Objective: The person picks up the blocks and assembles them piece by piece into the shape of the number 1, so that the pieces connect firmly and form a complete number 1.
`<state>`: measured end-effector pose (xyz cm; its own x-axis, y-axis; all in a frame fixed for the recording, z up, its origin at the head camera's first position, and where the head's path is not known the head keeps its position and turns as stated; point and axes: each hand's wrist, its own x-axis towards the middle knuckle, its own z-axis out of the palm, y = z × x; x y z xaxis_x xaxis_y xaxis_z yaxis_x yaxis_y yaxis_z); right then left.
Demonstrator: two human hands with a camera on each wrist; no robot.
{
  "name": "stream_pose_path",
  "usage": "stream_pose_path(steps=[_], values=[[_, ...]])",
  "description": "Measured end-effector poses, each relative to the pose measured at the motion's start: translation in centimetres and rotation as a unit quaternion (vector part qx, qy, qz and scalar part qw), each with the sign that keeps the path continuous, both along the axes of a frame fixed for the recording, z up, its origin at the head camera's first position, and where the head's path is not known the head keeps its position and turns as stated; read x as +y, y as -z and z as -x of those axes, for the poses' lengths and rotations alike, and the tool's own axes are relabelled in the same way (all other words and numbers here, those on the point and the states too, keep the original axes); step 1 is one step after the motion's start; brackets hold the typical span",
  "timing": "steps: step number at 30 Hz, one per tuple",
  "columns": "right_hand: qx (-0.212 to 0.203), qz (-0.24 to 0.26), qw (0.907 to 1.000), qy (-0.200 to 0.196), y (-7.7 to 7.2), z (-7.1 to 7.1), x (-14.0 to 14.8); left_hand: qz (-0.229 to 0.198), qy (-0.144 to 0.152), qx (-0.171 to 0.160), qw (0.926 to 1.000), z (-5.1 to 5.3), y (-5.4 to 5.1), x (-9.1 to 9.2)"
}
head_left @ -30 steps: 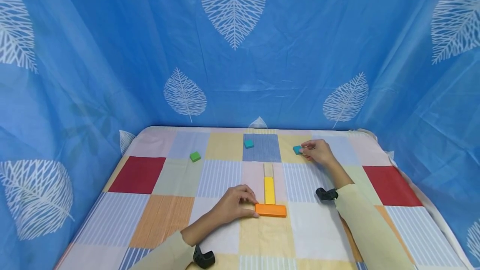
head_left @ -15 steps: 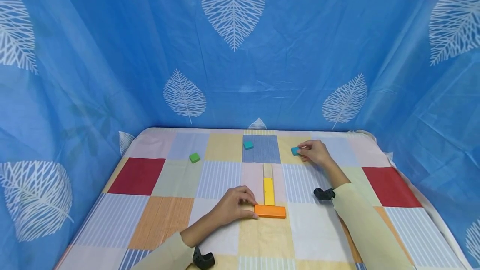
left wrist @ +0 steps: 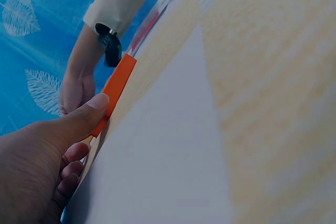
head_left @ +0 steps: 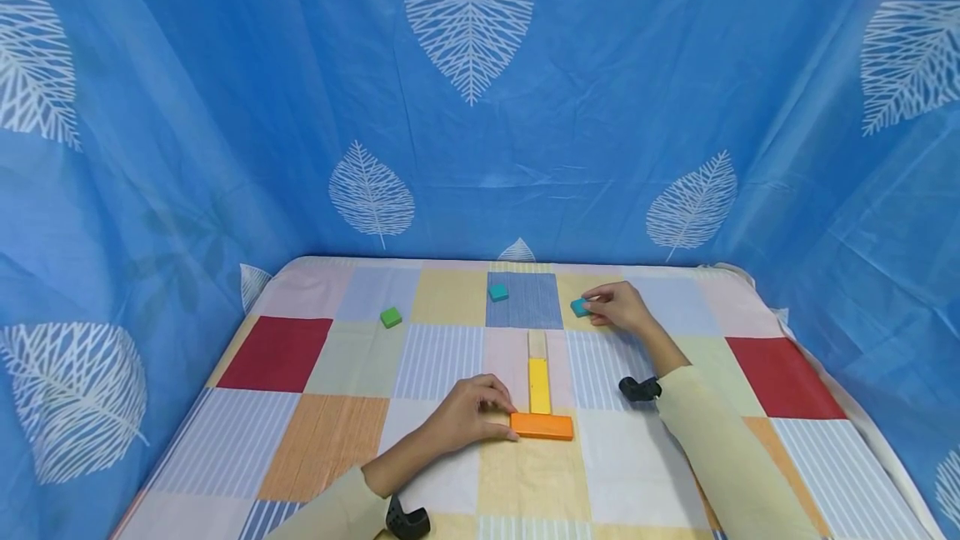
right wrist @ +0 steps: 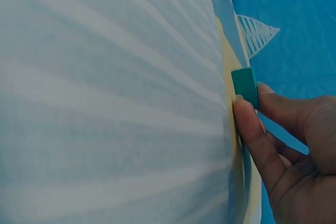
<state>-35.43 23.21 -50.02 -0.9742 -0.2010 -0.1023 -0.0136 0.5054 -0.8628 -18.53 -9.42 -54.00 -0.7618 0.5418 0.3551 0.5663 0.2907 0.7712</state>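
Observation:
My left hand [head_left: 468, 415] holds the left end of an orange rectangular block [head_left: 542, 427] between thumb and fingers; the thumb lies on the block [left wrist: 118, 87] in the left wrist view. Just beyond that block, a yellow block [head_left: 538, 386] points away from me, with a pale cream block [head_left: 537, 344] at its far end. Farther back on the right, my right hand [head_left: 618, 307] pinches a small teal block [head_left: 578, 307]. The right wrist view has this teal block [right wrist: 245, 86] between thumb and finger, close to the cloth.
A second teal block [head_left: 498, 292] lies on the blue patch at the back middle. To its left is a green block [head_left: 391, 317]. Patchwork cloth [head_left: 330, 440] covers the table, and a blue leaf-print curtain [head_left: 585, 148] closes off the back and sides.
My right hand has shifted left and slightly nearer with the teal block in its fingers. The left hand and the orange block have stayed about where they were.

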Motion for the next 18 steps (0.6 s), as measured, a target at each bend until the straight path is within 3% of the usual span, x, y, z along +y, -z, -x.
stream_pose_path(steps=[12,18], values=[[-0.005,0.006,0.9996,-0.029,0.11,-0.18,-0.61,0.002,-0.002,-0.006,1.0,-0.05,0.04,0.15],[0.013,-0.023,0.9987,-0.043,-0.17,-0.42,-0.57,-0.001,-0.004,-0.005,1.0,-0.03,-0.07,0.11]])
